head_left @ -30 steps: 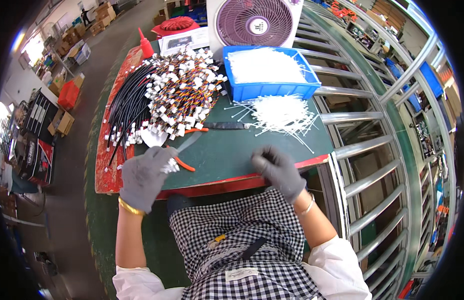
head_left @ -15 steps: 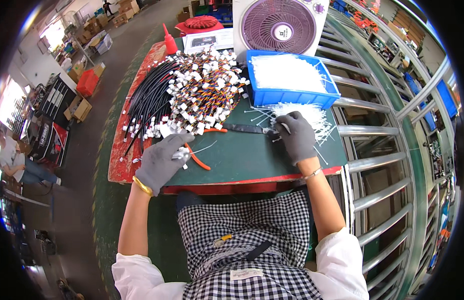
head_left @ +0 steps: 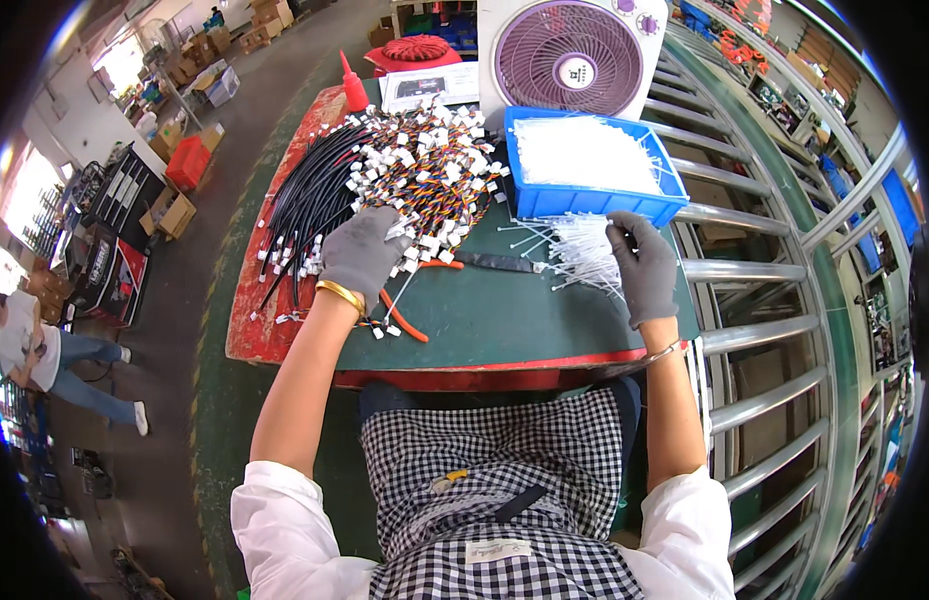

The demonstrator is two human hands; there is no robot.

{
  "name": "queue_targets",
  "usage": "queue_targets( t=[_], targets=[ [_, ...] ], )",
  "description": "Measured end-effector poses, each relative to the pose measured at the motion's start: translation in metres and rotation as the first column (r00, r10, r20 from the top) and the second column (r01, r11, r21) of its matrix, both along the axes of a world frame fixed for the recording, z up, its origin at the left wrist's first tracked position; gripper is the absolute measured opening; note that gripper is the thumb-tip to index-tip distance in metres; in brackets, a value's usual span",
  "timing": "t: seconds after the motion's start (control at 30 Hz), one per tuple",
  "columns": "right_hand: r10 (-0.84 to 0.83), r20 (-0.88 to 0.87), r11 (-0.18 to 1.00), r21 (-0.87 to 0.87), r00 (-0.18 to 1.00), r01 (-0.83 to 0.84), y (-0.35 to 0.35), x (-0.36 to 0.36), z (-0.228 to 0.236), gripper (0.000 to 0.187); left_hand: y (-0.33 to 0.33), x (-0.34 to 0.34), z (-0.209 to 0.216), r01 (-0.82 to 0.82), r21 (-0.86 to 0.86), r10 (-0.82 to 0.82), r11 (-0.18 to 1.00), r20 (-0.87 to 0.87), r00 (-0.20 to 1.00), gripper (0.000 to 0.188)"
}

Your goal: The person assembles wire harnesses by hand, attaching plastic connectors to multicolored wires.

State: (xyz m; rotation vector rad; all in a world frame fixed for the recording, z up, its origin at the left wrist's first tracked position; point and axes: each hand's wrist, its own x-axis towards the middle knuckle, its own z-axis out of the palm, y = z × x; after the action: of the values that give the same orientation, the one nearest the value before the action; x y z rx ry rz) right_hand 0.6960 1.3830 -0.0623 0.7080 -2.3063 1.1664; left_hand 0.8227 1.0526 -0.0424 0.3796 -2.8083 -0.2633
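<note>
My left hand [head_left: 365, 255], in a grey glove, is closed at the near edge of a heap of wire harnesses [head_left: 425, 165] with white connectors. White connector pieces show at its fingertips, and a thin white cable tie [head_left: 400, 296] slants down beside it. What lies under the palm is hidden. My right hand [head_left: 647, 268], also gloved, is at the right side of a loose pile of white cable ties [head_left: 582, 250]. Its fingers are bent toward the thumb; whatever they pinch is too small to make out. Orange-handled pliers [head_left: 410, 322] lie partly beneath my left hand.
A blue bin [head_left: 595, 205] full of cable ties stands behind the loose pile, before a purple-and-white fan [head_left: 568, 70]. A red bottle [head_left: 354, 92] is at the back left. Metal rollers [head_left: 750, 271] run along the table's right side. A person [head_left: 60, 350] stands far left.
My left hand has moved forward onto the harness heap, leaving small connectors near the pliers. My right hand has shifted right across the cable ties. The view has shifted slightly.
</note>
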Motion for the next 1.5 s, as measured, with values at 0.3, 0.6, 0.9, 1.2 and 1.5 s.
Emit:
queue_targets(
  t=[0.3,0.6,0.9,1.2,1.5],
  targets=[
    [-0.048,0.028,0.974,-0.222,0.998,0.053,0.018,-0.012,0.03,0.019,-0.018,-0.012,0.029,0.185,0.698,0.043,0.692,-0.296,0.954,0.023],
    [0.308,0.486,0.84,-0.542,0.818,0.006,0.009,0.06,0.053,0.022,0.033,0.03,0.032,0.116,0.993,0.139,0.01,-0.116,0.983,0.021],
    [0.533,0.813,0.809,-0.408,0.235,-0.423,-0.053,0.103,-0.011,0.037,0.097,0.088,-0.044,-0.041,0.915,-0.108,-0.402,-0.003,0.994,0.035],
    [0.6,0.791,0.748,-0.502,0.118,-0.435,-0.061,0.107,-0.005,0.029,0.113,0.1,-0.052,0.029,1.0,-0.075,0.007,-0.028,0.997,0.041],
    [0.568,0.82,0.709,-0.442,0.073,-0.549,-0.034,0.137,-0.02,0.032,0.116,0.093,-0.041,0.031,0.993,-0.108,-0.111,-0.043,0.993,0.028]
  ],
)
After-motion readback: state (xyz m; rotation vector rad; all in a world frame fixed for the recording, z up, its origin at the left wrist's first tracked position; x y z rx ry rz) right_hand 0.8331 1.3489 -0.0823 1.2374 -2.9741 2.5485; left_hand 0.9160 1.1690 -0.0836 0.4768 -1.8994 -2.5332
